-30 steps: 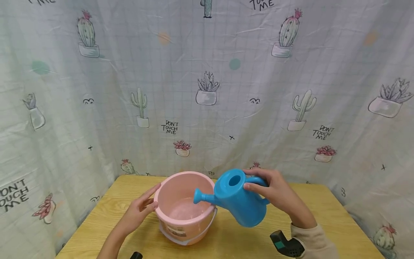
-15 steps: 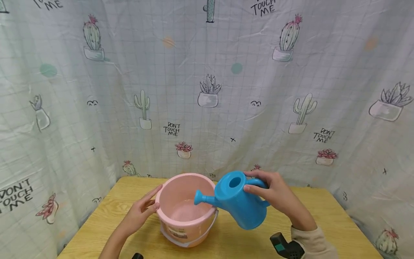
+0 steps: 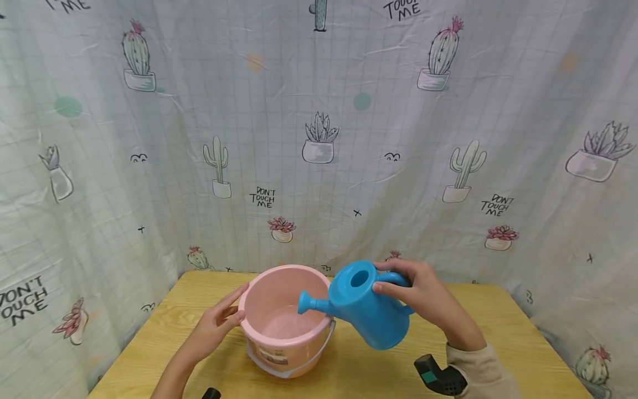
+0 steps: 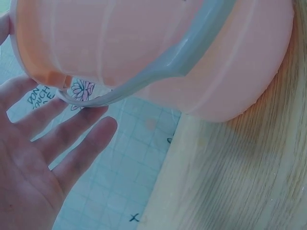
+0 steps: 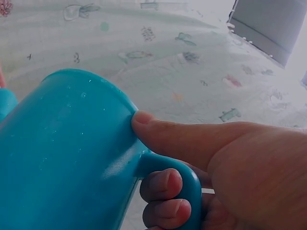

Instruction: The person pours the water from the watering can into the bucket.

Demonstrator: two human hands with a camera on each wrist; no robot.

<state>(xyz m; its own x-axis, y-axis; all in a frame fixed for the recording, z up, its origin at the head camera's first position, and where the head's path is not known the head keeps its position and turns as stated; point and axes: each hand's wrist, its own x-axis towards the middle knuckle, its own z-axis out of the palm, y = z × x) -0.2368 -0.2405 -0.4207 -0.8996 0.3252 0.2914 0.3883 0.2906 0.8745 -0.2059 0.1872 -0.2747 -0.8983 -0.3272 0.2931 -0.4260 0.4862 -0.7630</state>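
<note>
A pink bucket (image 3: 284, 349) with a pale bail handle (image 4: 187, 52) stands on the table. My left hand (image 3: 209, 330) rests against the left side of its rim, thumb toward the front; in the left wrist view the fingers (image 4: 79, 143) are spread and fairly straight. With my right hand (image 3: 423, 291) I hold a blue watering can (image 3: 374, 316) by its handle (image 5: 192, 187), fingers curled through the loop and thumb pressed on the can's upper edge. The can leans left, and its spout head (image 3: 305, 302) hangs over the bucket's inside. Whether water flows cannot be told. Droplets dot the can.
The yellow wood-grain table (image 3: 458, 343) spreads under the bucket. A pale curtain (image 3: 319, 210) printed with cacti closes in the back and sides. A black device (image 3: 438, 377) sits at my right wrist, near a beige sleeve (image 3: 483, 371).
The whole head view shifts slightly down and then back up. Hands, bucket and watering can keep their places relative to each other.
</note>
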